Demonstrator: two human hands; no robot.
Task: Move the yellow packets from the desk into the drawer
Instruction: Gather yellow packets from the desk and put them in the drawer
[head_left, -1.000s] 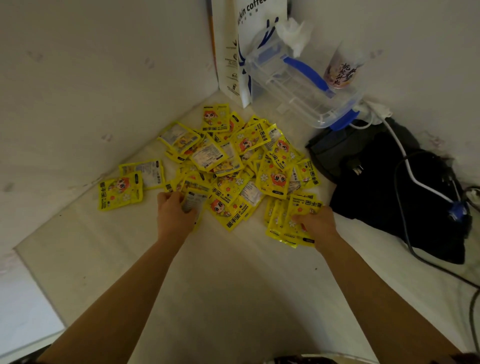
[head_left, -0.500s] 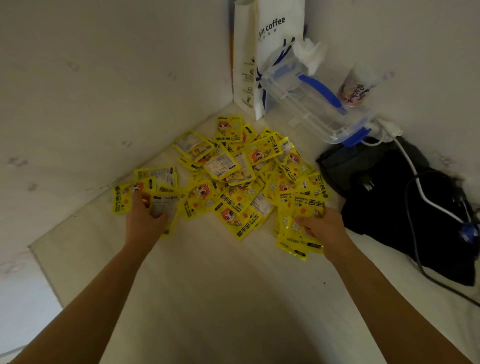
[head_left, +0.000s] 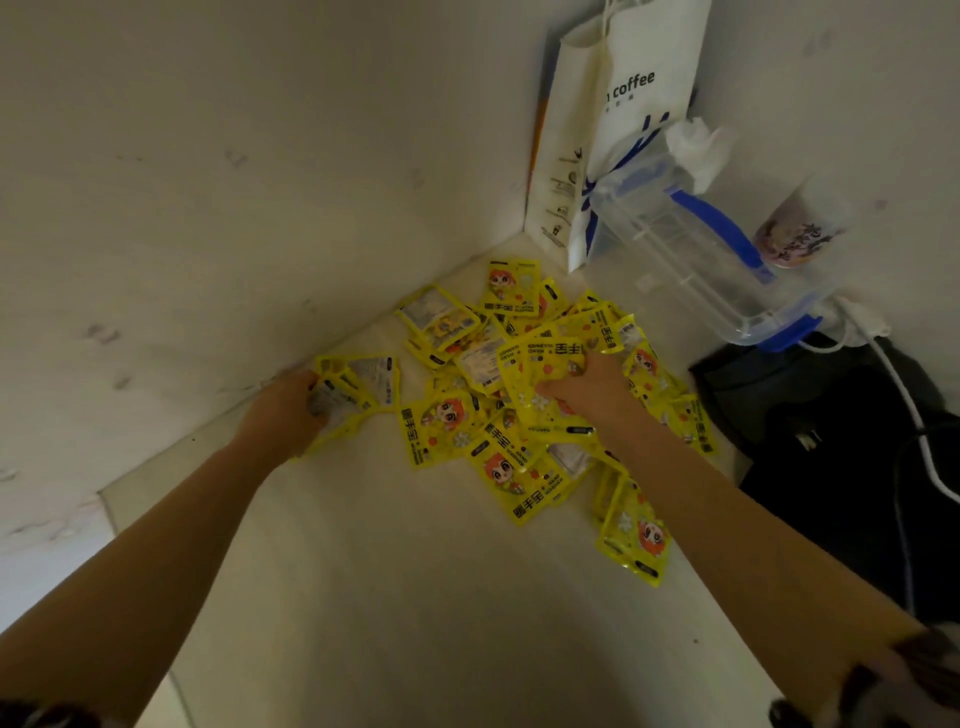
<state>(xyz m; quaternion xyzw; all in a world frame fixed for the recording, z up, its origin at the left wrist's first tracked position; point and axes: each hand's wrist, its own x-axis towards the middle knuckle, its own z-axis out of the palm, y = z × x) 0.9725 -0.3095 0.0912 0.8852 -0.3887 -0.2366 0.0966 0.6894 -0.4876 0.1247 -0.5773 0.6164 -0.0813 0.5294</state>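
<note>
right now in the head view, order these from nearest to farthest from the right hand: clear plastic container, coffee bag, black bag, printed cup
1. black bag, just right of the right hand, on the desk.
2. clear plastic container, behind the hand, to the right, tilted.
3. coffee bag in the back corner and printed cup at the far right wall: too close to call.

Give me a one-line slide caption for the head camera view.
Both hands gather yellow packets on the desk: left hand and right hand each grip a bunch.
</note>
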